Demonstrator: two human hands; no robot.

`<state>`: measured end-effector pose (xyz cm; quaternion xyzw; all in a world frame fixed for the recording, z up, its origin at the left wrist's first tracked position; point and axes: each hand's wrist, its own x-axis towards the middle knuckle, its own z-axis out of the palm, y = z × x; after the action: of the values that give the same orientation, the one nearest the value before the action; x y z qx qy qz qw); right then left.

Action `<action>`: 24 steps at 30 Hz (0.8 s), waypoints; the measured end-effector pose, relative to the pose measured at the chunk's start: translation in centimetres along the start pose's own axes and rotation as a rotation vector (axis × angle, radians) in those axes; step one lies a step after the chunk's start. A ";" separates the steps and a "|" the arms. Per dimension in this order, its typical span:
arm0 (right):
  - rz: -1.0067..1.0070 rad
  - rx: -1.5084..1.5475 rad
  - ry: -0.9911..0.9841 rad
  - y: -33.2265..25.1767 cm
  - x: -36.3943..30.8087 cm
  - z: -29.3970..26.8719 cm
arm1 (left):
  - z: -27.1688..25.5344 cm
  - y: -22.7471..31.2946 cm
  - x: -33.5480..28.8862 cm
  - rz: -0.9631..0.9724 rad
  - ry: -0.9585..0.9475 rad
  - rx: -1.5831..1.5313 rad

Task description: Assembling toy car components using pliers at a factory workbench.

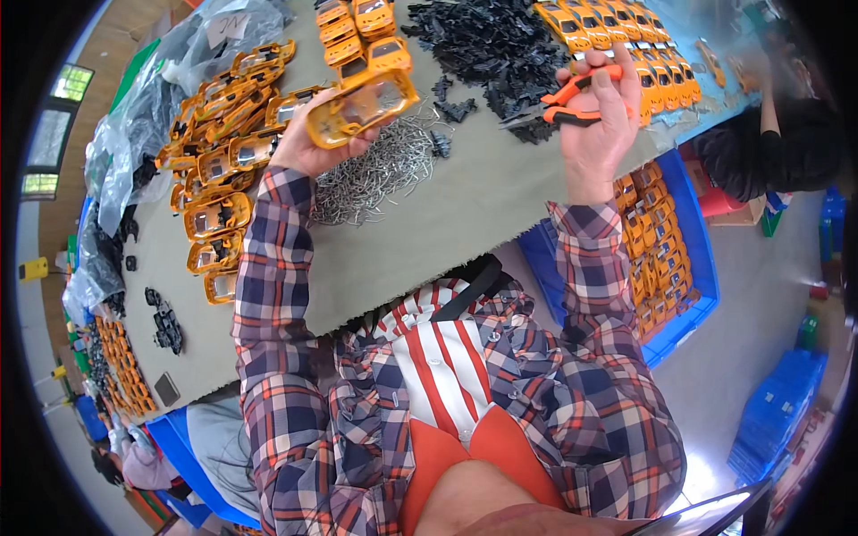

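Note:
My left hand (306,141) is closed around an orange toy car body (362,109), tilted with its hollow underside and clear window part showing. It is held above a heap of small bent metal pins (371,183). On the right, my right hand (603,147) grips a pair of pliers (572,116) with orange and black handles. The plier jaws point left, over the lower edge of a heap of black plastic parts (492,54). Left of my left hand lie several more orange car bodies (219,214), heaped and in a line.
Orange cars (617,36) stand in rows at the far right of the cloth-covered table (429,232). A blue crate (706,268) of car bodies stands below the right edge. Plastic bags (134,134) lie at the left. Another person's arm (769,116) shows at far right.

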<state>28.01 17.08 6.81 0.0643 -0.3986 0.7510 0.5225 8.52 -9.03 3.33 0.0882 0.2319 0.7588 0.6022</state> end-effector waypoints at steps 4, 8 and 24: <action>0.046 -0.066 -0.138 1.7 1.2 3.1 | 0.2 -0.6 1.3 -0.037 0.212 0.042; 0.121 -0.193 -0.180 3.0 1.6 4.4 | 0.2 -1.9 2.0 -0.148 0.097 0.028; 0.200 0.112 -0.362 2.1 2.0 2.8 | 0.5 -0.4 1.9 0.304 -0.419 -0.159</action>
<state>24.43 16.41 8.60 0.1874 -0.4479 0.7962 0.3610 8.57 -7.04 3.32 0.2295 0.0260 0.8215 0.5213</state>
